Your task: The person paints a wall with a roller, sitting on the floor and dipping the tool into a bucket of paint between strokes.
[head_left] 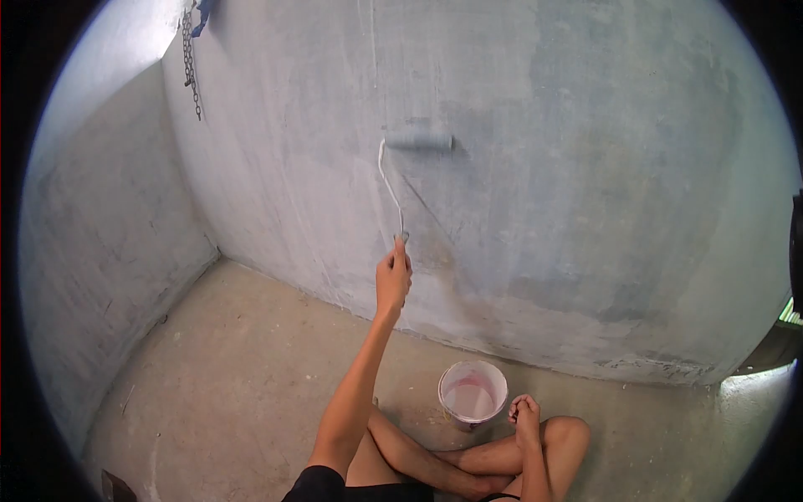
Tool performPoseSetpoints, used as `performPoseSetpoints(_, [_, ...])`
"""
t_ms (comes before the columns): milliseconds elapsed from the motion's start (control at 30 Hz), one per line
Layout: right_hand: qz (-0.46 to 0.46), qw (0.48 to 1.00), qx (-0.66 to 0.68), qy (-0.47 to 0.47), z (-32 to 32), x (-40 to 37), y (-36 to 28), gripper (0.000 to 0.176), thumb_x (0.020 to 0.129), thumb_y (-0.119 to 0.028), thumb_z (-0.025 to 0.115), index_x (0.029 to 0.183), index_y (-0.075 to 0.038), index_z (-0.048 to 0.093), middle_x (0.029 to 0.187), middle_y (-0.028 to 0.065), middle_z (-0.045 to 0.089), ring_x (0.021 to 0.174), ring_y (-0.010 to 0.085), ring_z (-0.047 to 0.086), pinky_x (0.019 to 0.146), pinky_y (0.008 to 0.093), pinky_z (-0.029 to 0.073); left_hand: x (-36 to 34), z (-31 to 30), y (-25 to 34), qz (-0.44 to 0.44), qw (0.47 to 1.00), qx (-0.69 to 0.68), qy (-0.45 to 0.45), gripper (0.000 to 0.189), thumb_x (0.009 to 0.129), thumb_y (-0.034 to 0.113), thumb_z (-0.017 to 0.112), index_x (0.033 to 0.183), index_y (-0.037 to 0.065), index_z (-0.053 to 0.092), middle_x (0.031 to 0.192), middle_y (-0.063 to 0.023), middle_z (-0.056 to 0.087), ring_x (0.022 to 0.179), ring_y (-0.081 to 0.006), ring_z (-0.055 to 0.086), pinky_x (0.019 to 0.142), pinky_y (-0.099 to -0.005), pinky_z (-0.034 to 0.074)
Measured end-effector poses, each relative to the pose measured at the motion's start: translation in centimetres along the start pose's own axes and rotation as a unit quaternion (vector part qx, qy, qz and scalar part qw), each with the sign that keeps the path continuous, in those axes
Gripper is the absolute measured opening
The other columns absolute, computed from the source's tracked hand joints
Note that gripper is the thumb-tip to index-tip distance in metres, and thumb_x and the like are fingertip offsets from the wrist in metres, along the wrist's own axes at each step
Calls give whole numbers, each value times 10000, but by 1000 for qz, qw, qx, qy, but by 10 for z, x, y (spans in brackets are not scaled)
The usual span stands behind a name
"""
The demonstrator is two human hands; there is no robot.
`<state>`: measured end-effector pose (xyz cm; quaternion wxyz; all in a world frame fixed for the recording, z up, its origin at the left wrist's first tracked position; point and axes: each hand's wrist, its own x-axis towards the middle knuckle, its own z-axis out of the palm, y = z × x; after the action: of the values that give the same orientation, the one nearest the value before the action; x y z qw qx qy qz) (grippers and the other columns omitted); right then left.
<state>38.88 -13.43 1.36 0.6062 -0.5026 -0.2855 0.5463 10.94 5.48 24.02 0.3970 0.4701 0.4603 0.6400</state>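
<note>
Grey concrete fills most of the view: a broad far wall (585, 167), blotched with darker and paler patches, meets a side wall (109, 251) in a corner on the left, and a dusty concrete floor (234, 360) runs along both. The person sits cross-legged on that floor, facing the far wall.

Their left hand (393, 278) is raised at arm's length and closed around the handle end of a paint roller (418, 140). The roller's thin white wire frame climbs from the fist and bends right into the sleeve, which lies horizontal and pressed flat against the far wall, well above the hand and a little left of the wall's middle. The sleeve looks grey, close to the colour of the wall behind it.

The right hand (525, 412) rests low on the right, on the bent knee (567, 433), with its fingers curled in to a loose fist; whether anything small sits inside it cannot be told.

A round paint bucket (473, 363) stands on the floor just beyond the crossed legs, near the right hand, between the person and the base of the far wall, holding pale pinkish-white paint. High in the left corner a metal chain (191, 67) hangs down the wall.
</note>
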Motion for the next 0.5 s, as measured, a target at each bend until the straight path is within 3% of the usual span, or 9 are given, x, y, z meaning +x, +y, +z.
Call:
performPoseSetpoints(133, [1,1000,-7,-1,2,-1,-2,155,870,-24,357,790,-61,484,631,9,458,549,93,429,466,224,337,8,5,25,14,999,-24,-18,543,892,602,455,670,106,430,496,53,344,384,-43,322,358,-205,262])
performPoseSetpoints(500, [-2,1000,-8,-6,0,-1,-1,175,887,-22,353,785,-50,493,624,16,464,539,92,431,452,222,335,-38,-2,-70,-10,1000,-7,16,554,900,594,446,627,113,416,480,56,332,363,-49,303,341,-215,236])
